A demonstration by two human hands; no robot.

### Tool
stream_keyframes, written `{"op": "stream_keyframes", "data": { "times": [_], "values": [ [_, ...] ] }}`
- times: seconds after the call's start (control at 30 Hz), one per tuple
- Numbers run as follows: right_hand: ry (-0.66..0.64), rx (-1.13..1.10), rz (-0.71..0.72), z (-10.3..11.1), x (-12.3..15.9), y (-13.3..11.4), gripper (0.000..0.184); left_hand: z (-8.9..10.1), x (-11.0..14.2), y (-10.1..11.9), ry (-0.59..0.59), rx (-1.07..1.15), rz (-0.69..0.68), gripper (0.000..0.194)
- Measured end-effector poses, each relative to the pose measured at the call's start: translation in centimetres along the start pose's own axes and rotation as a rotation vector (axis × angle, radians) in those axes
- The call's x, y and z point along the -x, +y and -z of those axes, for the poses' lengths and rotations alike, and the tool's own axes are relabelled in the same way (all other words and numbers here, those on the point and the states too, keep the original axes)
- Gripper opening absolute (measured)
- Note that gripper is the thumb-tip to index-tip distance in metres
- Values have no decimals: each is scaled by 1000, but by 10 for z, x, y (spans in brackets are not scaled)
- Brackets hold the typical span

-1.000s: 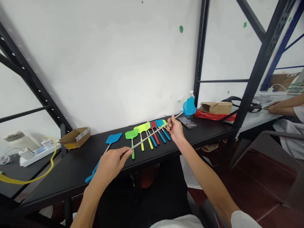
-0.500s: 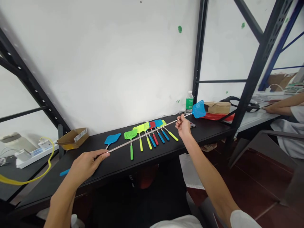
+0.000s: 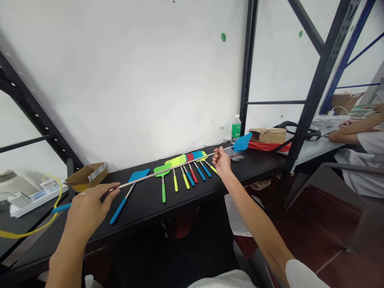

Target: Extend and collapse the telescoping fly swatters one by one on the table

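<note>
Blue plastic fly swatter, steel shaft clamped in wide-apart left hand and right hand; careless swing risks toppling the green-labelled plastic bottle.

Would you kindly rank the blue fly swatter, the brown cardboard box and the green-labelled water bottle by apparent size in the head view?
1. Steel-handled blue plastic fly swatter
2. Open brown cardboard box
3. Clear plastic water bottle with green label

No legible text found: the green label on the plastic water bottle and the white sticker on the cardboard box are too small to read.
</note>
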State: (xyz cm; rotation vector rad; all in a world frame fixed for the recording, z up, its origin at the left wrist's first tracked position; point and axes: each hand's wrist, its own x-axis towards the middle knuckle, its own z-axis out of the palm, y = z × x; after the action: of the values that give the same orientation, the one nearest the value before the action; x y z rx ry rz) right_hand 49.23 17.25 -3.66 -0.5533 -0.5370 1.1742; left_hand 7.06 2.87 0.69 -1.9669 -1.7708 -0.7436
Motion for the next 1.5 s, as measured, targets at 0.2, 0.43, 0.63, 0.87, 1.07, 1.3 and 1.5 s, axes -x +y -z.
{"op": "stream_keyframes", "data": {
  "times": [0.2,0.43,0.63,0.87,1.07,1.3,1.5],
  "values": [
    [2,-92,-28,-3,3,-7,32,13,3,44,142,331,117,39],
    [13,-152,-25,-6,4,-10,27,-10,-2,39,-119,854,348,54],
    [-21,-157,6,-5,4,-9,27,-8,-5,24,148,1322,596,42],
    [-99,-151,8,-5,6,-7,25,3,-6,22,337,1489,702,34],
    [-60,-133,18,-6,6,-9,26,1,-6,23,304,1449,710,39],
    [-20,-155,25,-8,7,-9,29,-8,-3,24,197,1393,598,44],
    [-43,-151,56,-11,9,-8,30,-19,-2,18,39,1316,573,50]
  ]
}}
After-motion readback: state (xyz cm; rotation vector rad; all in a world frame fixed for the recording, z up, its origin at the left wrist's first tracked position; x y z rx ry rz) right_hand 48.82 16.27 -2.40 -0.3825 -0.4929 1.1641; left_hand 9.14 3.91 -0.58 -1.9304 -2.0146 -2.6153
